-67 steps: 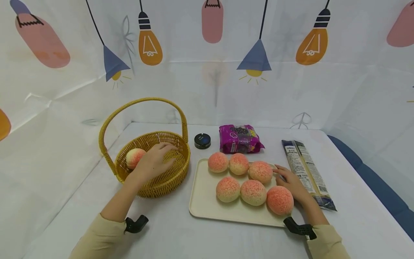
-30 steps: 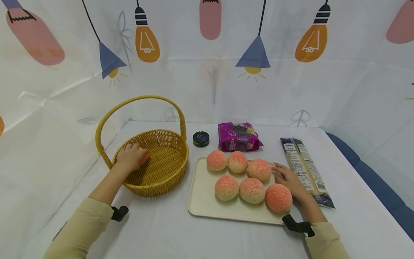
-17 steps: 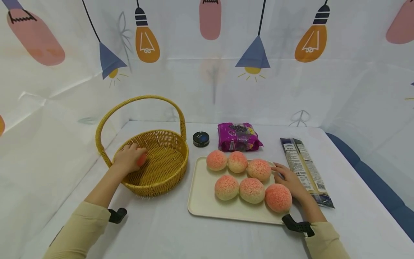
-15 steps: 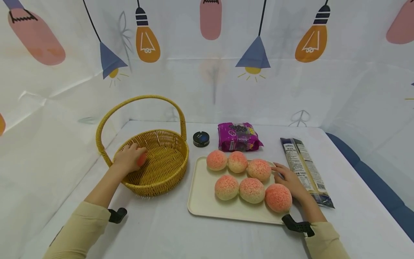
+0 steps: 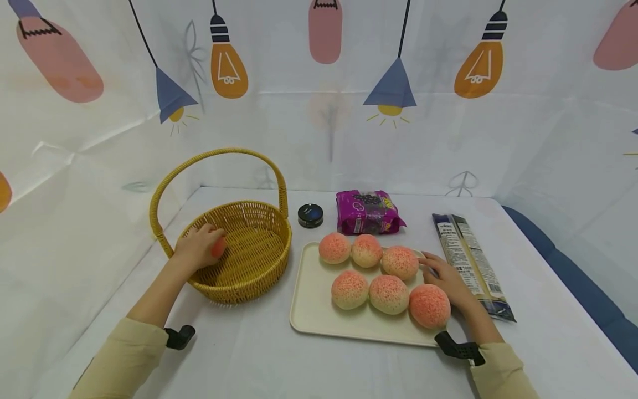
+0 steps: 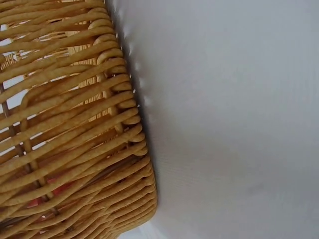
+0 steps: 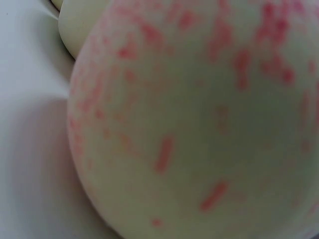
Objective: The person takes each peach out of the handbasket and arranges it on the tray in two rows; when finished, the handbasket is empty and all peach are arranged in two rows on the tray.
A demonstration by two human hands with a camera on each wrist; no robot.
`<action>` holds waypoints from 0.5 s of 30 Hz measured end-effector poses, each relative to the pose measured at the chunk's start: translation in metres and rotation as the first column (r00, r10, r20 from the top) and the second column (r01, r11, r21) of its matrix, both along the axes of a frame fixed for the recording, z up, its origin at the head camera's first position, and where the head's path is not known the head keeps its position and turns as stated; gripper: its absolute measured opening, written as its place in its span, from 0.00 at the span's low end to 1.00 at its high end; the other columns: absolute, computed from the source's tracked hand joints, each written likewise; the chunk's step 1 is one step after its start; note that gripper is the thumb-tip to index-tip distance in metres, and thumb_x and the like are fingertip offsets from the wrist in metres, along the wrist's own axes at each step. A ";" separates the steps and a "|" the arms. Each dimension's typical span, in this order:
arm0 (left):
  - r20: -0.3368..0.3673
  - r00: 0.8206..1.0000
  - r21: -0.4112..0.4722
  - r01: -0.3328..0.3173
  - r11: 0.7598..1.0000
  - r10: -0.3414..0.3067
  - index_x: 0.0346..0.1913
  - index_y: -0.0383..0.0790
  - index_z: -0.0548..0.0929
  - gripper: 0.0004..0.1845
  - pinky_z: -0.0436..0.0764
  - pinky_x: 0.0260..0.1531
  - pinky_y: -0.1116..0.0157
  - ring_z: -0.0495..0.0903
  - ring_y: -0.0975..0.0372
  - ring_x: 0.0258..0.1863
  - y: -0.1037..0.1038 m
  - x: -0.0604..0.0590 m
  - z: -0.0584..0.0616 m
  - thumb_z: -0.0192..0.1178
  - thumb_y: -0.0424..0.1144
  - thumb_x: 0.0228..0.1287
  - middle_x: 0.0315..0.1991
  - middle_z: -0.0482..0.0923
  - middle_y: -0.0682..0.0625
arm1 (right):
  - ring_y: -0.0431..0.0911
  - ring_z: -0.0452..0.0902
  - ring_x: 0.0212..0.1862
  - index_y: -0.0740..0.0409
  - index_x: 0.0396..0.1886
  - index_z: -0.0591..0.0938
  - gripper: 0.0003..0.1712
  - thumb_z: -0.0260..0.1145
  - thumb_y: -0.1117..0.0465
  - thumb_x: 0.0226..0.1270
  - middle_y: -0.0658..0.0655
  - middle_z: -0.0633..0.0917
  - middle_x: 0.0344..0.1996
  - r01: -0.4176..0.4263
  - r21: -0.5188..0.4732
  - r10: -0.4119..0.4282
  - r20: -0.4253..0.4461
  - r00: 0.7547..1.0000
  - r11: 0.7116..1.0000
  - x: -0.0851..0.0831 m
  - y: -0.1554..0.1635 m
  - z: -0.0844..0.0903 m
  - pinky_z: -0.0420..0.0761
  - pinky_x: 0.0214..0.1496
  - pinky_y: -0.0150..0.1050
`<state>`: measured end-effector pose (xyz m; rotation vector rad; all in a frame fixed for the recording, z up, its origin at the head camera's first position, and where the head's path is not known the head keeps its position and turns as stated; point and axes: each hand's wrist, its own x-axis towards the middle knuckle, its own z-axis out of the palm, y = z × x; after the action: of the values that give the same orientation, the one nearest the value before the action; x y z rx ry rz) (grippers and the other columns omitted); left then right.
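The left hand [image 5: 195, 248] grips a peach [image 5: 217, 247] inside the wicker basket [image 5: 259, 266]; the right hand [image 5: 448, 280] rests open-fingered on the tray [image 5: 311, 310].

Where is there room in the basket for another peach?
The basket floor right of the left hand and its peach is bare. The tray is crowded at the back; its near-left strip is free.

The basket [image 5: 249, 260] is of woven wicker, rough and matt yellow. The peaches [image 5: 389, 293] look matt, with speckled pink skin. The tray [image 5: 314, 310] is smooth cream plastic. The snack bag [image 5: 368, 212] is glossy purple foil. The tabletop [image 5: 279, 366] carries a smooth white cloth.
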<state>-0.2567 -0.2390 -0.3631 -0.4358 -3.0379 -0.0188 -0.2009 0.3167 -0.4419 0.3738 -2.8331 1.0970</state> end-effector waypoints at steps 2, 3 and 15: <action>0.004 1.000 0.010 0.003 1.000 -0.003 0.55 0.42 0.73 0.31 0.74 0.26 0.42 0.70 0.37 0.43 0.000 0.001 0.000 0.71 0.40 0.43 0.50 0.67 0.35 | 0.69 0.53 0.63 0.70 0.57 0.72 0.20 0.52 0.65 0.66 0.72 0.62 0.63 0.002 0.003 -0.002 0.005 1.000 1.000 0.000 0.000 0.000 0.54 0.59 0.65; 0.005 1.000 0.016 0.004 1.000 -0.004 0.55 0.42 0.73 0.31 0.74 0.26 0.42 0.70 0.37 0.43 0.000 0.001 0.000 0.71 0.40 0.43 0.50 0.66 0.36 | 0.69 0.53 0.63 0.70 0.57 0.72 0.21 0.52 0.65 0.67 0.72 0.62 0.63 0.003 0.004 -0.003 0.006 1.000 1.000 0.000 0.000 0.000 0.54 0.59 0.65; -0.063 0.995 0.113 0.082 0.990 -0.075 0.54 0.40 0.73 0.31 0.75 0.25 0.45 0.70 0.37 0.43 0.008 0.004 0.002 0.70 0.41 0.44 0.51 0.67 0.35 | 0.69 0.53 0.63 0.70 0.56 0.72 0.20 0.52 0.66 0.66 0.72 0.62 0.63 -0.002 -0.002 0.002 0.005 1.000 1.000 0.001 -0.001 0.001 0.54 0.58 0.65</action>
<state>-0.2528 -0.2307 -0.3616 -0.5362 -2.9413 -0.1820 -0.1998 0.3157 -0.4407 0.3752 -2.8358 1.1031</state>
